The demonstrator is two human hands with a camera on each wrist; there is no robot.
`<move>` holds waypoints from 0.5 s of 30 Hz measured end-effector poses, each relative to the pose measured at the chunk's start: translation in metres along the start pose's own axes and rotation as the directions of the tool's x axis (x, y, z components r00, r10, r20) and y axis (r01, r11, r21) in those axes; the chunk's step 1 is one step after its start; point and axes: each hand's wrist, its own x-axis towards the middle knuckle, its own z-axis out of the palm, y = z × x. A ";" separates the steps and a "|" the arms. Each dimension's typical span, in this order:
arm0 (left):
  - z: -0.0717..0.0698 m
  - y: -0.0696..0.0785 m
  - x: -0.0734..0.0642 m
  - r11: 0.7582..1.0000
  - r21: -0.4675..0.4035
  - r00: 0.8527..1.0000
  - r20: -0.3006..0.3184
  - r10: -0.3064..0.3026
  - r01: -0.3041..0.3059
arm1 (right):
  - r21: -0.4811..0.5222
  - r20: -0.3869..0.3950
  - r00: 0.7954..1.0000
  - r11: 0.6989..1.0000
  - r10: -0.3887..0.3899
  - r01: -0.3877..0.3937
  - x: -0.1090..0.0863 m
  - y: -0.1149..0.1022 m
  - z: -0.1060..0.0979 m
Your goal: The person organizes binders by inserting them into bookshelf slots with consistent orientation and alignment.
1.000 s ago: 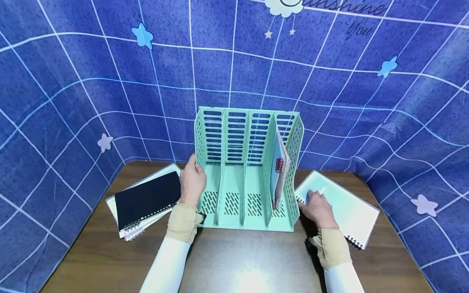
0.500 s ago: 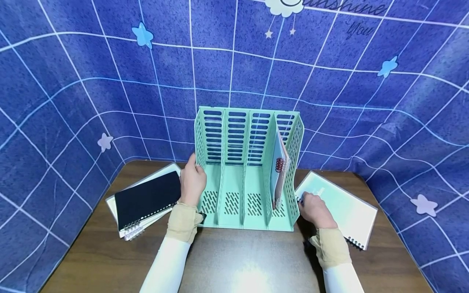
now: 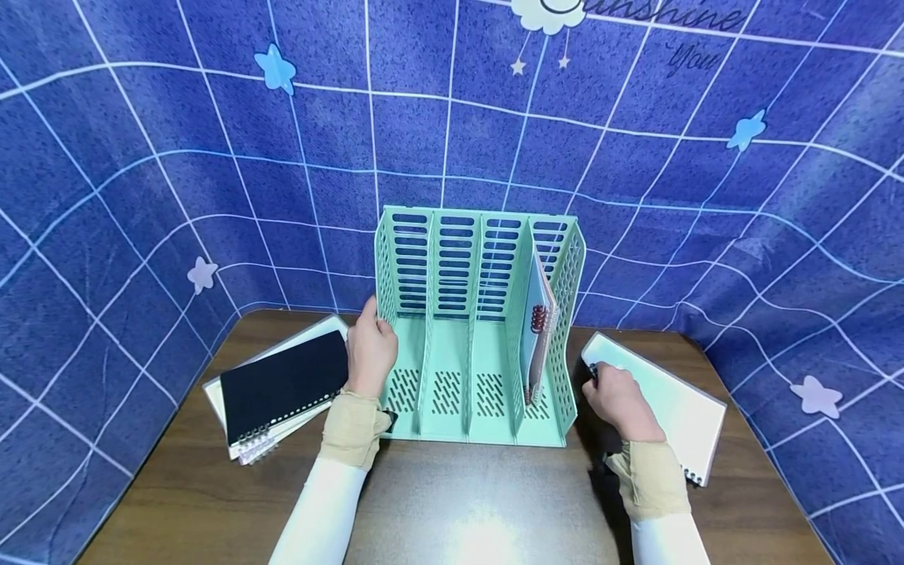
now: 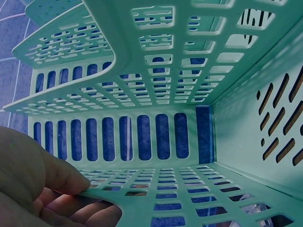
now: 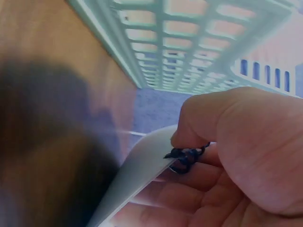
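Mint-green plastic: the rack stands upright at mid-surface, four compartments side by side, slotted back and perforated walls.

Left hand: on my head feed it holds the front edge of the rack's left wall. The left wrist feed shows the grip closed on that edge, thumb laid along it, fingers curled on the outer side of the wall.

Right hand: just beside the rack's right wall. Grip closed in a pinch; it has hold of a pale notebook by its bound edge. On the right wrist feed I read the thumb against the black rings, with the other fingers on the far side. The notebook lies to the right of the rack, slanting away from the hand; I cannot tell how much of it touches the surface.

In the rightmost compartment I note thin notebooks on edge, one with a blue cover and red rings, others pinkish.

Left of the rack: a black notebook on top of whitish ones, stack fanned, near the left hand.

Both wrists carry beige wraps over white sleeves. Behind everything, a blue cloth with white grid lines and stars.
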 end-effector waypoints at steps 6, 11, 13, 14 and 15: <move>0.000 0.000 -0.001 1.000 -0.001 1.000 -0.008 0.006 -0.006 | 0.037 -0.168 0.985 0.998 -0.040 0.047 -0.007 0.001 -0.020; 0.000 0.001 0.000 1.000 -0.011 1.000 -0.009 0.011 -0.011 | 0.076 -0.344 0.939 0.996 -0.015 0.044 -0.016 0.001 -0.040; 0.000 0.002 0.000 1.000 -0.012 1.000 -0.012 0.014 -0.014 | 0.092 -0.413 0.911 0.995 -0.003 0.045 -0.019 -0.001 -0.047; 0.000 0.001 0.000 1.000 -0.011 1.000 -0.014 0.016 -0.016 | 0.100 -0.444 0.896 0.994 0.003 0.045 -0.021 -0.002 -0.050; 0.000 0.001 0.000 1.000 -0.010 1.000 -0.015 0.017 -0.017 | 0.103 -0.476 0.879 0.993 0.004 0.051 -0.022 -0.002 -0.052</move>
